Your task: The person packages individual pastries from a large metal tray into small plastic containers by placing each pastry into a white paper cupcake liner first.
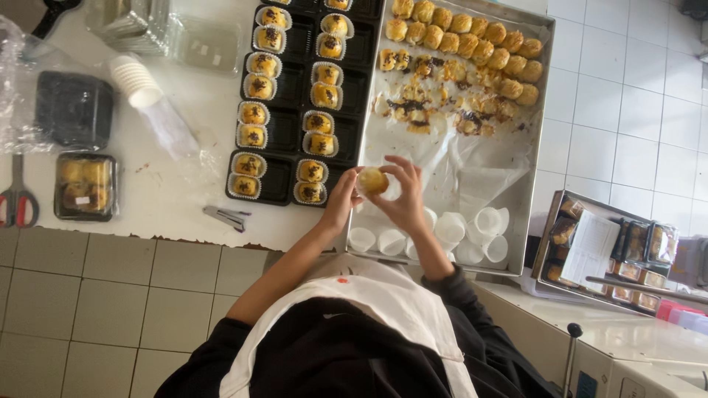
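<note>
My left hand (pixel 341 200) and my right hand (pixel 405 197) meet over the near edge of a metal baking tray (pixel 532 158). Together they hold one round golden pastry (pixel 372 180), with what looks like a white paper cup against it under my right fingers. Rows of the same golden pastries (pixel 472 40) fill the far end of the tray, with crumbs and dark filling smeared on the paper lining. Several empty white paper cups (pixel 451 228) lie in the tray's near end. Left of my hands, black plastic trays (pixel 284 133) hold cupped pastries (pixel 256 87) in two columns.
On the white table to the left are a stack of paper cups (pixel 135 79), a black container (pixel 74 109), a packed clear box of pastries (pixel 85 186), red-handled scissors (pixel 18 200) and a small metal clip (pixel 226 216). A second tray with boxed pastries (pixel 627 254) stands at right.
</note>
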